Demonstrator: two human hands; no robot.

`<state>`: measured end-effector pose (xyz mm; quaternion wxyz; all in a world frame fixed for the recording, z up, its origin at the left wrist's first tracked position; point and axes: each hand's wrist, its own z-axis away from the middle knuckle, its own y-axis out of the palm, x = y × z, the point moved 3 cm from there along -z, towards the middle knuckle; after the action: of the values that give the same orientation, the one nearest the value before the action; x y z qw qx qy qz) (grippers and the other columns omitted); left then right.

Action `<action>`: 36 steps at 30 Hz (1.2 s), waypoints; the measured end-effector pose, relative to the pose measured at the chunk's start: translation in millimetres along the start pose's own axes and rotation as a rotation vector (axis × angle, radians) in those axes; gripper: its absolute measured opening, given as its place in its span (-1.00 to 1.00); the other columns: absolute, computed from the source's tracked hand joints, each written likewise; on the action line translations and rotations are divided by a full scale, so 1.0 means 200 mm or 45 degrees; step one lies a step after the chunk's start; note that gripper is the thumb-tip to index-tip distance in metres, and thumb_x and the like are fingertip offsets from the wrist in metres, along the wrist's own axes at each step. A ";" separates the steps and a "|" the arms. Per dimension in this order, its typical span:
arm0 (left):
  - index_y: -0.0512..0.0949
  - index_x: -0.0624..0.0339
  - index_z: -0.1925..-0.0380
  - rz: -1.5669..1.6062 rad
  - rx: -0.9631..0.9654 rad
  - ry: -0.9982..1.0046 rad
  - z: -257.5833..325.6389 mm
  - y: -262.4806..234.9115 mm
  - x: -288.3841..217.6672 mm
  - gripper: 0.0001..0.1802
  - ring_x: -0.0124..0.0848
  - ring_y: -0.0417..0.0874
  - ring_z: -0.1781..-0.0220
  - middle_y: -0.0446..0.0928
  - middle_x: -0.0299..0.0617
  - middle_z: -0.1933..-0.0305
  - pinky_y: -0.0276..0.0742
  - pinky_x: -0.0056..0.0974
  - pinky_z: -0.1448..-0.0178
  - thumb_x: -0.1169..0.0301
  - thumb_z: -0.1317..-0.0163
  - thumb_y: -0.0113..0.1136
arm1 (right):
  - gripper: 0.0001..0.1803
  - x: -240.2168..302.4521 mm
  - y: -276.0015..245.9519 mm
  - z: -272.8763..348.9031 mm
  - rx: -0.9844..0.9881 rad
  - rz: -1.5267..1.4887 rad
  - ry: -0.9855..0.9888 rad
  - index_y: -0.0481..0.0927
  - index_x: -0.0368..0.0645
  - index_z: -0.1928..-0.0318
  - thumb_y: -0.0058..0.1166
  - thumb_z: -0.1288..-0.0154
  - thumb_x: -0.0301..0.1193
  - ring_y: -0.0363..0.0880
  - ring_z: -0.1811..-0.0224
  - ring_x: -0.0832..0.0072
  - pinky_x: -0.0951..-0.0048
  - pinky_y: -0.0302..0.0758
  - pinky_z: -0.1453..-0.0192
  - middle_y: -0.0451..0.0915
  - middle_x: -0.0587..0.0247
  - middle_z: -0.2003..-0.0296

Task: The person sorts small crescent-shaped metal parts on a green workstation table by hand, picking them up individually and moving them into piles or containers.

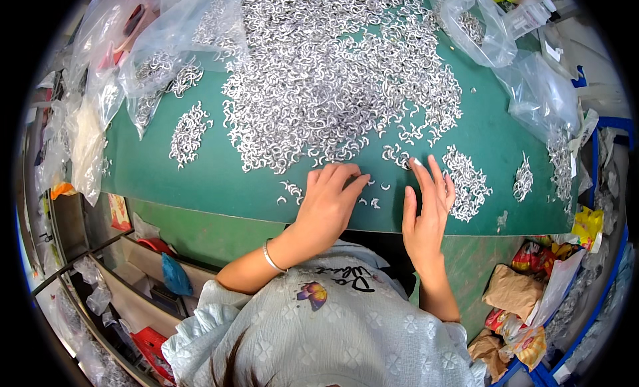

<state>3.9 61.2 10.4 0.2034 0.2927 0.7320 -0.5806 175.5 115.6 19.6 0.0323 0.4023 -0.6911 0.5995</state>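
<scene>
A large heap of small curved silver metal pieces (333, 74) covers the middle of a green table (213, 180). My left hand (329, 200) lies palm down at the heap's near edge, fingertips touching a few loose pieces (291, 189). My right hand (429, 200) rests flat beside it, fingers spread and pointing at a small group of pieces (397, 154), with a sorted pile (467, 180) just to its right. Neither hand grips anything. A bracelet (271, 259) sits on my left wrist.
Smaller piles lie at the left (188, 134) and right (524, 177). Clear plastic bags with pieces sit at the back left (166, 47) and back right (476, 24). Shelves (126, 280) stand below left; crumpled wrappers and paper (519, 294) fill a bin at lower right.
</scene>
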 end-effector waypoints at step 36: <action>0.59 0.25 0.04 -0.123 0.001 0.052 -0.14 0.03 -0.01 -0.66 -0.23 0.52 -0.11 0.53 -0.17 -0.05 0.29 -0.18 -0.09 0.59 -0.14 0.25 | -0.66 0.00 0.04 -0.06 0.121 -0.187 -0.047 0.53 -0.30 -0.13 0.01 -0.35 -0.58 0.44 -0.33 0.14 -0.12 0.10 -0.44 0.63 0.05 0.00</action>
<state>11.7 89.4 14.1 0.1600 0.2691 0.7490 -0.5840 165.4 124.6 16.9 0.0443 0.4641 -0.6310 0.6200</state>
